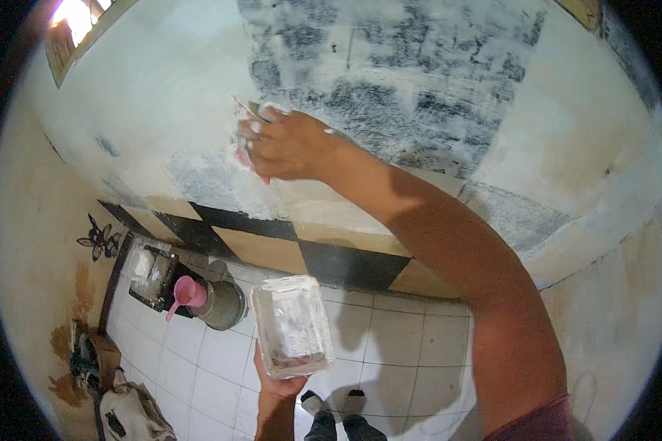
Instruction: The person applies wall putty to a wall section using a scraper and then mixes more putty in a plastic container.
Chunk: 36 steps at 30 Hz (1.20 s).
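My right hand [283,143] is up against the wall, its fingers spotted with white putty and closed on a flat putty spreader [243,158]. Only the spreader's thin edge and a reddish part show past the fingers. Below, my left hand [278,376] grips a rectangular plastic tub [260,323] from underneath. White putty coats the tub's rim and inside. The wall [162,73] is pale, with a dark patch [419,110] smeared over in white to the right of my right hand.
Black and tan painted squares [261,253] run along the wall's foot. On the white tiled floor [397,338] stand a grey bucket [228,305], a pink dipper [190,292] and a black crate [154,278]. A pale cloth bag [132,411] lies lower left; my feet [335,400] are below the tub.
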Tool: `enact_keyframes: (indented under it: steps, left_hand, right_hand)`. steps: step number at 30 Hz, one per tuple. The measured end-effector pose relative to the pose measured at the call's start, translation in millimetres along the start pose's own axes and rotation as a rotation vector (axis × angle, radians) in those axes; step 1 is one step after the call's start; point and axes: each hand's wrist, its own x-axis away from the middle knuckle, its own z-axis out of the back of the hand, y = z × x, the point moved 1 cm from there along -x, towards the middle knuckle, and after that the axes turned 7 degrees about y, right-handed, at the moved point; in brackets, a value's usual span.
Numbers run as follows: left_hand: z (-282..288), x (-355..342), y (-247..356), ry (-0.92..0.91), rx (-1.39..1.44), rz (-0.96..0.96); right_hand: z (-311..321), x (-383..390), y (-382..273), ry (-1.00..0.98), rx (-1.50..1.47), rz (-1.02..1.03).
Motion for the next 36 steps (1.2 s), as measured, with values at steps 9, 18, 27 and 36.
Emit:
enact_keyframes:
  steps: [9, 18, 27, 36]
  left_hand:
    - [24, 9, 14, 0.201, 0.113, -0.025]
    - [-2, 13, -1, 0.032, 0.059, 0.011]
    - [19, 11, -1, 0.04, -0.563, -0.421]
    - [14, -5, -12, 0.092, -0.004, 0.033]
  right_hand:
    - [182, 177, 5, -0.436, 0.487, -0.179]
    - [62, 0, 6, -0.184, 0.111, 0.01]
    - [221, 212, -14, -0.681, 0.512, -0.55]
    - [120, 202, -261, 1.109, -1.44, -2.377]
